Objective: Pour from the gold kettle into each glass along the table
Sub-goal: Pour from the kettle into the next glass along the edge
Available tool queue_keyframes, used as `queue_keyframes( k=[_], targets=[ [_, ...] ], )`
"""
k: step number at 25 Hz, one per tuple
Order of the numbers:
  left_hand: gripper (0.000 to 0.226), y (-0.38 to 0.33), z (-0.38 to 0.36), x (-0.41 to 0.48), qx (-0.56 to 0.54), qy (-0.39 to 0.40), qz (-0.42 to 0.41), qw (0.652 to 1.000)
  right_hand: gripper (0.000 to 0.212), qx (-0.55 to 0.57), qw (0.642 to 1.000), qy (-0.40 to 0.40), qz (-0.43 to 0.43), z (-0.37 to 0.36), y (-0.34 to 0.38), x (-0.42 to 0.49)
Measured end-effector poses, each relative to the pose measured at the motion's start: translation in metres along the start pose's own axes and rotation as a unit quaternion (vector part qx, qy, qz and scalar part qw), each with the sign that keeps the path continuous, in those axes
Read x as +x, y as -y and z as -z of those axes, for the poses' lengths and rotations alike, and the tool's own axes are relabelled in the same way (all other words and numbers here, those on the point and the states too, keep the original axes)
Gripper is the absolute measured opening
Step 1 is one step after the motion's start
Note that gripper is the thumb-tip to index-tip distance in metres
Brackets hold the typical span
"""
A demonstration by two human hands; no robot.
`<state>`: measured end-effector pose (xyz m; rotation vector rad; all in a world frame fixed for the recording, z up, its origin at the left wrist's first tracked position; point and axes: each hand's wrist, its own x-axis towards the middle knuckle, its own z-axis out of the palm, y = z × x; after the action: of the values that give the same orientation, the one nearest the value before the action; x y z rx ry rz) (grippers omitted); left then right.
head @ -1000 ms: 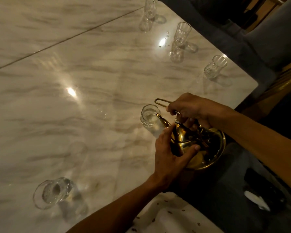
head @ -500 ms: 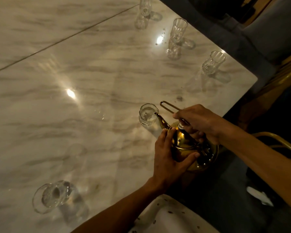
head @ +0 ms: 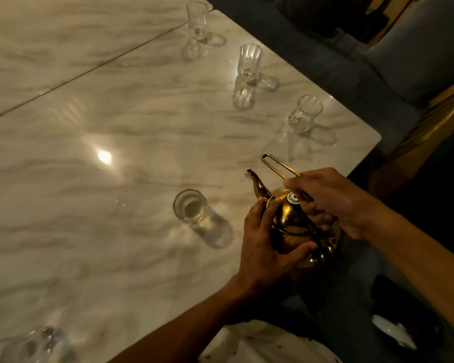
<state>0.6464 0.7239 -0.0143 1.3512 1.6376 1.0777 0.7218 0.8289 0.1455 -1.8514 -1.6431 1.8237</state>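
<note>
The gold kettle (head: pixel 294 221) is held above the table's near right edge, close to level, its spout pointing up and left. My right hand (head: pixel 330 200) grips its wire handle. My left hand (head: pixel 265 242) is pressed against the kettle's body and lid. Just left of the spout stands a glass (head: pixel 190 208) with liquid in it. Three more glasses stand along the far edge: one at the right (head: pixel 303 115), one in the middle (head: pixel 248 64), one farthest back (head: pixel 198 22). Another glass (head: pixel 34 344) is at the bottom left corner.
The marble table (head: pixel 102 205) has a seam running diagonally across its far left. Its right corner (head: pixel 375 140) is rounded. Beyond it are dark upholstered seats (head: pixel 409 56) and a gold chair frame (head: pixel 435 121). White patterned cloth (head: pixel 260 347) lies at the bottom.
The kettle has tipped back from the nearest glass toward level and moved right, away from that glass. Both hands stayed on it.
</note>
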Motion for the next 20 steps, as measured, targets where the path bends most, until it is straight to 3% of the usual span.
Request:
queue_keyframes(
  k=[10,20],
  targets=[
    [0.091,-0.064,-0.127,0.140,-0.045,-0.069,0.003,0.997,0.029,-0.050,0.997,0.025,0.052,0.170,0.010,0.076],
    [0.090,-0.087,-0.155,0.203,-0.045,-0.054,0.037,0.997,0.036,-0.065,0.998,0.015,-0.005,0.227,0.049,0.123]
  ],
)
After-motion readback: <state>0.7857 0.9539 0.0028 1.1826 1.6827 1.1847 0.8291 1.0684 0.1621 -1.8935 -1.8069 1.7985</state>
